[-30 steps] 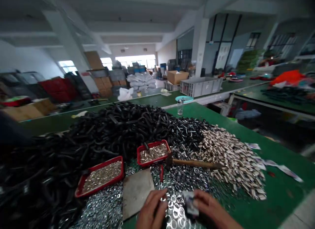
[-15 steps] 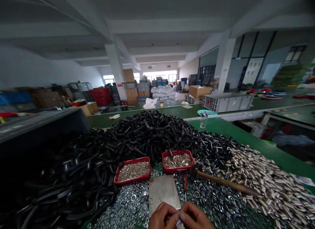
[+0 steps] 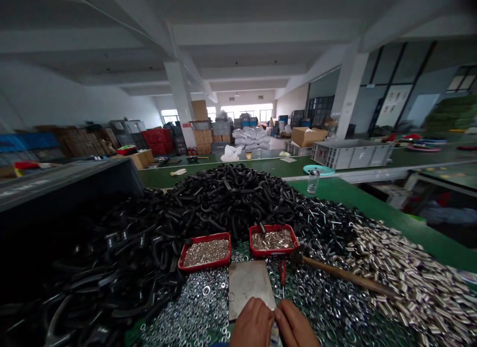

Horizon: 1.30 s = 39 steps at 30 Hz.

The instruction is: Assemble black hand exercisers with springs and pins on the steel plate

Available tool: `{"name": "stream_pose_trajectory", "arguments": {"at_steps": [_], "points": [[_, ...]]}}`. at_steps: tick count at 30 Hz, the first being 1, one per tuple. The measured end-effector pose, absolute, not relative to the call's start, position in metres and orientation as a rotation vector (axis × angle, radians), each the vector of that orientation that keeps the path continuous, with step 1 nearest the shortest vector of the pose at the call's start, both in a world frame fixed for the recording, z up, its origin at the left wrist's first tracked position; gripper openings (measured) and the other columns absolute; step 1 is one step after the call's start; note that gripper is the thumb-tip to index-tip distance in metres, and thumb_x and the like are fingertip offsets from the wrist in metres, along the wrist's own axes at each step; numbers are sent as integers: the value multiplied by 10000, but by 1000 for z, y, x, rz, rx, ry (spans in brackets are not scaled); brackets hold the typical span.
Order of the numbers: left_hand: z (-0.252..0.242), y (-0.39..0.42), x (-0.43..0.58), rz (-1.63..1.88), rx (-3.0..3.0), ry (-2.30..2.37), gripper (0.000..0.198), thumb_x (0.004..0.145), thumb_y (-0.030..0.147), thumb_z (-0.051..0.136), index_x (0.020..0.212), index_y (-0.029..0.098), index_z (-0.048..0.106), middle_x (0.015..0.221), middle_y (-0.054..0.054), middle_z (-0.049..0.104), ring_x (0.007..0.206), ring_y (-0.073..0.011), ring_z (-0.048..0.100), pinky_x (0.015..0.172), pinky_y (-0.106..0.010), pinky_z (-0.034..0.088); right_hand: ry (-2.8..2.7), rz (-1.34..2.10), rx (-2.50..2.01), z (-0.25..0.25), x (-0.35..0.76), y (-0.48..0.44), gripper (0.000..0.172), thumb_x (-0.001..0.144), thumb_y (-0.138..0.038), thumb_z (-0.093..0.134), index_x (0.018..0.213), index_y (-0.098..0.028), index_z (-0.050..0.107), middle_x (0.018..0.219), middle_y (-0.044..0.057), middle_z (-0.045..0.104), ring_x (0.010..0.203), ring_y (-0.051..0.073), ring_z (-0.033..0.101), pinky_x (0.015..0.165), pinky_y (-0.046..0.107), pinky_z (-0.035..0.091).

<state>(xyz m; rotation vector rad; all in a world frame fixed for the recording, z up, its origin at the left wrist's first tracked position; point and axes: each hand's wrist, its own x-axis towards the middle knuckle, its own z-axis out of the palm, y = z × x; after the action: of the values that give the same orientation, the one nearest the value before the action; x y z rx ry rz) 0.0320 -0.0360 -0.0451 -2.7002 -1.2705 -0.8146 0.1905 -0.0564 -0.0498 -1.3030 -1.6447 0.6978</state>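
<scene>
My left hand [image 3: 253,323] and my right hand [image 3: 295,324] meet at the bottom of the view, fingertips together on a small white packet [image 3: 275,335], mostly hidden by my fingers. Just above my left hand lies a flat grey steel plate [image 3: 250,287]. Both hands rest over a spread of steel washers [image 3: 197,307]. Beyond the plate stand two red trays [image 3: 204,251] [image 3: 274,239] of small metal parts. Near my right hand lie a wooden-handled hammer [image 3: 345,270] and a red-handled screwdriver [image 3: 282,272].
A heap of black U-shaped bolts [image 3: 231,203] rises behind the trays, and silver metal sleeves [image 3: 413,282] pile up at the right. A dark bin [image 3: 63,185] stands at the left. A glass jar [image 3: 313,181] stands on the green bench [image 3: 368,205].
The view has turned left and risen since a second ago. My hands have come together at the centre, with the packet now between them, and they have dropped lower in the view.
</scene>
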Motion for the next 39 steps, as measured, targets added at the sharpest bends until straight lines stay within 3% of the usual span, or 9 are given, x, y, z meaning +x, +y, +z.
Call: {"name": "stream_pose_trajectory", "arguments": {"at_steps": [4, 8, 13, 16, 22, 25, 33, 36, 39], "points": [[-23, -38, 43, -832, -2645, -1309, 210, 869, 9, 430, 883, 164, 571, 837, -66, 619, 791, -231, 576, 728, -366, 487, -1352, 812, -1324, -33, 180, -42, 396, 894, -594, 521, 727, -239, 577, 698, 22, 619, 675, 204, 569, 647, 309, 478], [3, -43, 49, -965, -2754, -1167, 172, 940, 90, 428, 951, 147, 590, 886, -82, 636, 831, -224, 576, 767, -369, 499, -1108, 974, -1327, -21, 186, -20, 463, 814, -661, 585, 694, -218, 523, 641, -25, 536, 623, 160, 491, 607, 277, 438], [14, -49, 45, -1550, -2795, -1480, 140, 991, 198, 455, 1020, 179, 590, 1031, -80, 652, 1002, -193, 610, 898, -364, 506, -1037, 1142, -1256, -7, 201, -19, 359, 904, -583, 544, 850, -228, 546, 569, -69, 502, 487, 121, 421, 483, 241, 341], [10, -55, 44, -1832, -2734, -1773, 107, 984, 229, 487, 998, 187, 584, 1123, -83, 642, 1091, -194, 607, 968, -385, 486, -1039, 1179, -1173, 0, 202, -31, 309, 928, -541, 549, 918, -232, 552, 603, -53, 584, 494, 124, 497, 517, 245, 399], [11, -57, 46, -1945, -2651, -2195, 173, 906, 263, 629, 1055, 181, 600, 989, -42, 622, 880, -150, 610, 809, -287, 503, -1056, 1145, -1149, 4, 193, -49, 232, 965, -453, 531, 933, -228, 579, 643, -38, 610, 571, 135, 576, 605, 265, 479], [16, -55, 44, -1943, -2649, -2166, 166, 890, 270, 644, 1042, 205, 658, 1040, -46, 611, 943, -159, 599, 817, -280, 496, -1066, 1114, -1132, 11, 192, -56, 205, 975, -421, 522, 944, -231, 593, 660, -35, 611, 586, 137, 583, 625, 274, 487], [23, -63, 52, -2868, -2314, -2461, 296, 860, 365, 682, 1049, 167, 568, 857, -42, 701, 774, -156, 698, 762, -297, 560, -885, 1216, -1036, 12, 188, -58, 202, 947, -449, 557, 943, -254, 608, 693, -17, 644, 625, 163, 613, 610, 296, 504], [36, -70, 52, -2787, -2241, -2431, 300, 820, 361, 722, 1018, 175, 594, 914, -50, 702, 821, -161, 697, 800, -302, 558, -832, 1269, -1018, 23, 185, -62, 209, 928, -473, 574, 911, -267, 605, 666, -16, 626, 600, 167, 604, 580, 304, 509], [58, -92, 43, -2487, -2342, -2377, 300, 801, 417, 720, 990, 198, 640, 925, -71, 707, 841, -194, 685, 766, -333, 569, -874, 1219, -1030, 46, 190, -91, 190, 933, -486, 552, 923, -314, 632, 805, 19, 664, 586, 173, 587, 549, 337, 515]]}}
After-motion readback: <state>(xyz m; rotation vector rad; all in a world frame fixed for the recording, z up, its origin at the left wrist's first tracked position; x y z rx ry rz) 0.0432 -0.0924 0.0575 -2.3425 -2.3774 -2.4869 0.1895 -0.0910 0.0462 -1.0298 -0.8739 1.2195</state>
